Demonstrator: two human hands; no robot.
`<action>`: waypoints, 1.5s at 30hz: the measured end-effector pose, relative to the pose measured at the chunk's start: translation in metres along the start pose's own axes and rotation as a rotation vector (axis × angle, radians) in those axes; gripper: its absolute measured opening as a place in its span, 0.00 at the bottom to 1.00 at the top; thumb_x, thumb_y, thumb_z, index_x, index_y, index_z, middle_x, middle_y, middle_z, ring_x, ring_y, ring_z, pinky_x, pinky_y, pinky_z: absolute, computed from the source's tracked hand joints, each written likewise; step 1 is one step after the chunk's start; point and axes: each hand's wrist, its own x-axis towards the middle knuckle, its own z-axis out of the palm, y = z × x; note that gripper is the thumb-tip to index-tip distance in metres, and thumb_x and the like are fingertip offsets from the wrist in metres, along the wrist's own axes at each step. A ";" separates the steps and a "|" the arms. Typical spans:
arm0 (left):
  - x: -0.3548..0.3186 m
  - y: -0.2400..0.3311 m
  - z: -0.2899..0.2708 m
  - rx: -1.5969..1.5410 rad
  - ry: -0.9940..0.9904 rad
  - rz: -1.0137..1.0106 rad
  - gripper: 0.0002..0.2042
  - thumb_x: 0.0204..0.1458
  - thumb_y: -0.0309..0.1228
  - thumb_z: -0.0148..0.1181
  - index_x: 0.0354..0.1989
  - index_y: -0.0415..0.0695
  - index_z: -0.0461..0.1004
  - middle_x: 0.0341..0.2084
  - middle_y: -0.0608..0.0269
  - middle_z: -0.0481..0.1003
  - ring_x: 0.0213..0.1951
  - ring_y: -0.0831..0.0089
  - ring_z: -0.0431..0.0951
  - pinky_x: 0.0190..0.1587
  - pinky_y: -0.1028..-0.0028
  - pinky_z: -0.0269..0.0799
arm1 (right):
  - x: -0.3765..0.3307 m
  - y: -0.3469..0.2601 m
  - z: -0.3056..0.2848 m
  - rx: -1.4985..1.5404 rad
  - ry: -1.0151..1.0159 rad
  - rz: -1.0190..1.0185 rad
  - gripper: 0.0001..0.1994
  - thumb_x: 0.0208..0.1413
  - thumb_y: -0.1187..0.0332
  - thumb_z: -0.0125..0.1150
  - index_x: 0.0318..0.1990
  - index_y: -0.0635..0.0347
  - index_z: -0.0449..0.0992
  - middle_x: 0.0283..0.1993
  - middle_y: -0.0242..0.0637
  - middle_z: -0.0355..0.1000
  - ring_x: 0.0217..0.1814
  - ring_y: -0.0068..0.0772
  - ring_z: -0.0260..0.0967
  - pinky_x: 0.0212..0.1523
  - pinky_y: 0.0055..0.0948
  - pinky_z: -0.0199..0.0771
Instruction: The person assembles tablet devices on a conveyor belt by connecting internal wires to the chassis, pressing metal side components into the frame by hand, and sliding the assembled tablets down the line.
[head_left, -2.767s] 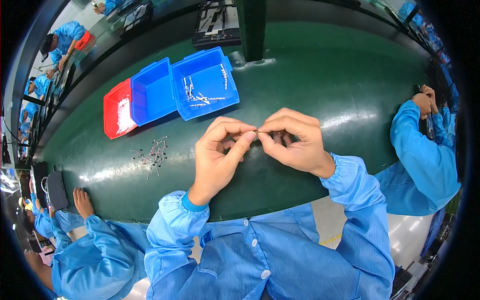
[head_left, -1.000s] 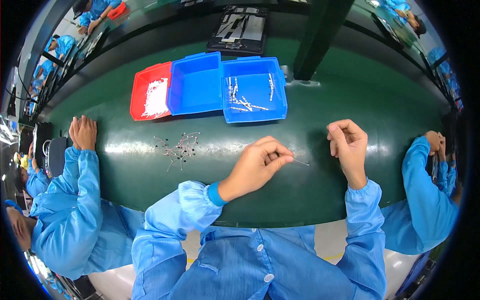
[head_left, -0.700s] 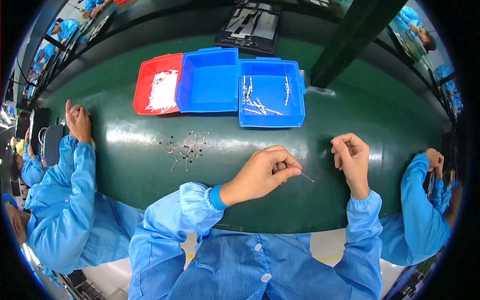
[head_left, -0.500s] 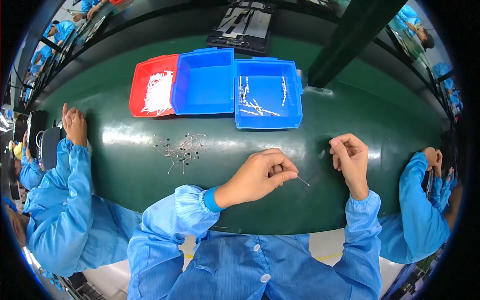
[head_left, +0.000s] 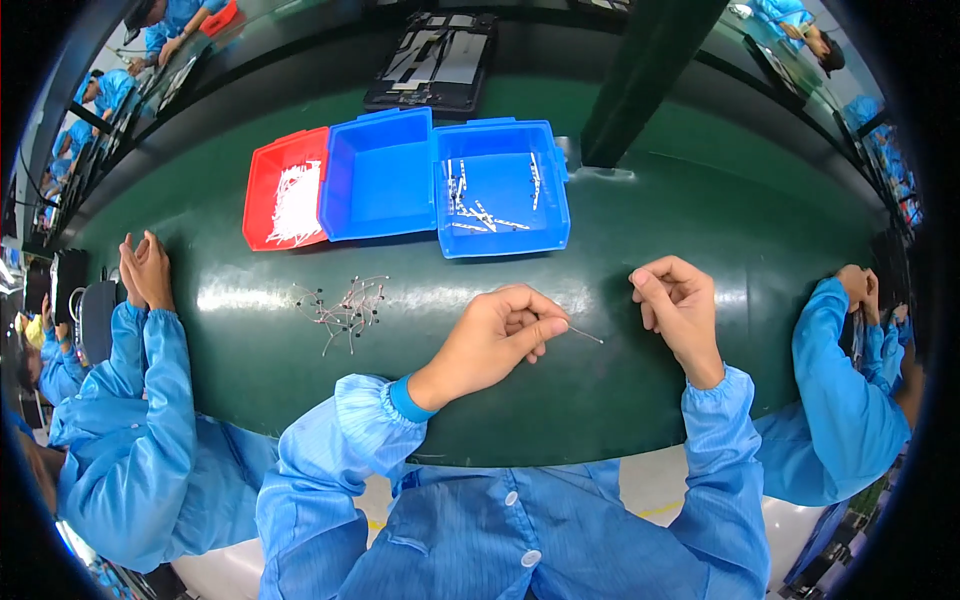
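Note:
My left hand (head_left: pixel 497 338), with a blue band at the wrist, pinches a thin wire lead (head_left: pixel 585 334) between thumb and forefinger. The lead's free end, with a tiny pale tip, points right over the green table. To the right, my right hand (head_left: pixel 680 310) is raised with thumb and forefinger pressed together; anything between them is too small to make out. A loose tangle of similar wire leads (head_left: pixel 345 314) with small black parts lies to the left of my left hand.
Beyond my hands stand a red bin (head_left: pixel 262 200) of white strips, a blue bin (head_left: pixel 385 185), and another blue bin (head_left: pixel 503 240) with several small strips. An opened flat device (head_left: pixel 432 65) lies behind them, near a dark post (head_left: pixel 645 85). Co-workers sit at both sides.
The view has shifted slightly, moving the bins and tangle left in the picture. My left hand still pinches the lead, and my right hand keeps its pinch. The left co-worker's hands have come together.

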 end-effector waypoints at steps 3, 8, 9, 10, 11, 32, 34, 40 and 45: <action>0.000 -0.001 -0.001 -0.038 0.053 0.011 0.05 0.59 0.25 0.60 0.41 0.36 0.76 0.31 0.65 0.76 0.28 0.83 0.73 0.29 0.80 0.72 | -0.001 0.000 0.000 0.010 -0.015 0.004 0.08 0.61 0.68 0.63 0.35 0.65 0.77 0.24 0.31 0.73 0.18 0.12 0.61 0.18 0.16 0.57; 0.001 0.009 0.001 -0.202 0.120 0.122 0.05 0.58 0.23 0.61 0.41 0.37 0.78 0.32 0.64 0.75 0.26 0.80 0.72 0.28 0.79 0.70 | -0.007 0.004 0.006 0.125 -0.038 -0.023 0.07 0.59 0.70 0.64 0.39 0.66 0.77 0.30 0.34 0.74 0.20 0.12 0.62 0.19 0.15 0.59; -0.001 0.008 0.002 -0.194 0.130 0.165 0.05 0.56 0.22 0.62 0.39 0.36 0.79 0.34 0.62 0.75 0.26 0.79 0.72 0.28 0.79 0.70 | -0.011 0.006 0.013 0.094 -0.066 -0.194 0.09 0.56 0.72 0.66 0.42 0.66 0.77 0.33 0.34 0.74 0.21 0.11 0.63 0.20 0.14 0.60; -0.001 0.007 0.003 -0.192 0.119 0.154 0.05 0.56 0.22 0.62 0.39 0.36 0.79 0.34 0.62 0.75 0.26 0.79 0.72 0.28 0.79 0.70 | -0.013 0.008 0.017 0.058 -0.095 -0.369 0.12 0.53 0.74 0.68 0.44 0.67 0.77 0.37 0.35 0.75 0.21 0.10 0.63 0.20 0.13 0.60; -0.002 0.007 0.004 -0.149 0.140 0.183 0.05 0.56 0.22 0.63 0.40 0.37 0.80 0.36 0.63 0.75 0.28 0.81 0.73 0.29 0.80 0.70 | -0.015 0.004 0.018 -0.039 -0.155 -0.436 0.19 0.46 0.77 0.70 0.48 0.66 0.77 0.40 0.35 0.74 0.21 0.09 0.63 0.20 0.11 0.59; -0.006 0.004 0.023 -0.013 0.123 0.300 0.11 0.55 0.19 0.62 0.47 0.36 0.77 0.41 0.64 0.72 0.33 0.83 0.73 0.33 0.82 0.70 | -0.028 -0.003 0.028 -0.179 -0.069 -0.649 0.07 0.50 0.80 0.68 0.37 0.63 0.79 0.30 0.34 0.74 0.17 0.15 0.63 0.15 0.19 0.58; -0.006 0.004 0.023 -0.014 0.122 0.297 0.10 0.56 0.19 0.62 0.46 0.36 0.78 0.41 0.64 0.72 0.33 0.83 0.73 0.33 0.82 0.70 | -0.028 -0.003 0.028 -0.187 -0.079 -0.650 0.07 0.50 0.80 0.68 0.37 0.63 0.79 0.31 0.34 0.74 0.16 0.15 0.63 0.15 0.19 0.57; -0.007 0.004 0.024 -0.028 0.144 0.304 0.07 0.57 0.19 0.61 0.43 0.36 0.78 0.40 0.64 0.72 0.33 0.83 0.73 0.33 0.82 0.70 | -0.027 -0.004 0.030 -0.184 -0.094 -0.640 0.07 0.50 0.80 0.68 0.36 0.62 0.79 0.31 0.33 0.74 0.16 0.14 0.62 0.15 0.19 0.57; -0.007 0.007 0.027 0.137 0.212 0.385 0.04 0.57 0.20 0.61 0.40 0.35 0.77 0.39 0.61 0.72 0.31 0.81 0.73 0.31 0.82 0.71 | -0.028 -0.003 0.031 -0.193 -0.099 -0.632 0.07 0.49 0.80 0.68 0.36 0.62 0.79 0.31 0.33 0.74 0.15 0.14 0.61 0.15 0.18 0.56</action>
